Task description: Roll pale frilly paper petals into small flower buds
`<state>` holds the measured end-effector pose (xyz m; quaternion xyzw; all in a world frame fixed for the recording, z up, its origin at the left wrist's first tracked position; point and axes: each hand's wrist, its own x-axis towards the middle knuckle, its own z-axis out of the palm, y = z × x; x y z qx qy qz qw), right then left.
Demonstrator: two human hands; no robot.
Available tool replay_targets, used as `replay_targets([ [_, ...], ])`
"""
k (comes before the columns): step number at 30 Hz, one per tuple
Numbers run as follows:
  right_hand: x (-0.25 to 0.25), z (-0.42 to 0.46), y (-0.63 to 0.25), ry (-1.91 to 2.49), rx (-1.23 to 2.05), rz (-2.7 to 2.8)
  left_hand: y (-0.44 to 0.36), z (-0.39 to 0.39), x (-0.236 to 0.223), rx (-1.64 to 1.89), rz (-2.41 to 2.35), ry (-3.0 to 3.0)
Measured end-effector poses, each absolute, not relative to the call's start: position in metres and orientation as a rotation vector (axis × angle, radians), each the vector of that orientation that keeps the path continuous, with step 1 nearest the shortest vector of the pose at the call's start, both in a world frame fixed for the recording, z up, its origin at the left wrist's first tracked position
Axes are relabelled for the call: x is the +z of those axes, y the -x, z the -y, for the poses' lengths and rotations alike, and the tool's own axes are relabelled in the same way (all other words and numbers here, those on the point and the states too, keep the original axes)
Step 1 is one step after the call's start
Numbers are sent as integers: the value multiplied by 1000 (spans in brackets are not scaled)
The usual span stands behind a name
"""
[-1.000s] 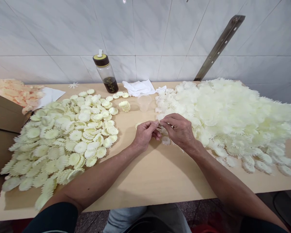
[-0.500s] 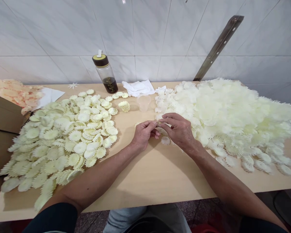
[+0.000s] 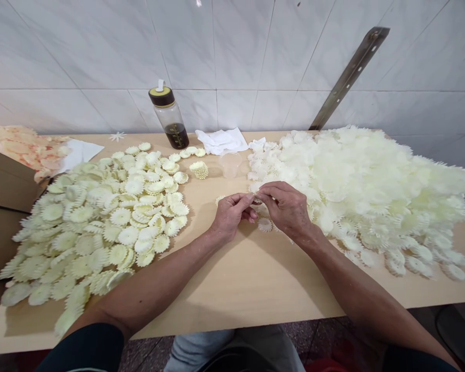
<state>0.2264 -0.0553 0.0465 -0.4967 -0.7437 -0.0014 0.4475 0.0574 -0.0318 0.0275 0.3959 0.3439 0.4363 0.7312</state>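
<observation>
Over the middle of the table, my left hand (image 3: pixel 231 214) and my right hand (image 3: pixel 289 207) meet at their fingertips. Both are closed in a pinch around something small, mostly covered by the fingers and too small to name. Just right of them spreads a large heap of pale, thin, fringe-edged flower pieces (image 3: pixel 356 181), with one loose round piece (image 3: pixel 265 225) under my right hand. To the left lies a heap of cupped, yellowish-white flower pieces (image 3: pixel 120 217). A short stack of such cups (image 3: pixel 199 170) stands beyond my left hand.
A clear bottle of dark liquid (image 3: pixel 170 119) stands by the tiled wall, left of a white tissue (image 3: pixel 222 140) and a small translucent cup (image 3: pixel 230 164). Peach-coloured pieces (image 3: pixel 23 147) and a cardboard box (image 3: pixel 8 191) are at far left. A metal bracket (image 3: pixel 349 80) leans on the wall.
The fingers of my right hand have drawn together into a tighter pinch against my left fingertips. My left hand has barely moved, and the heaps look the same.
</observation>
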Motion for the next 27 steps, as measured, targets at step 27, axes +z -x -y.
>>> replay_targets([
  [27, 77, 49, -245, 1073, 1290, 1007, -59, 32, 23, 998, -790, -863],
])
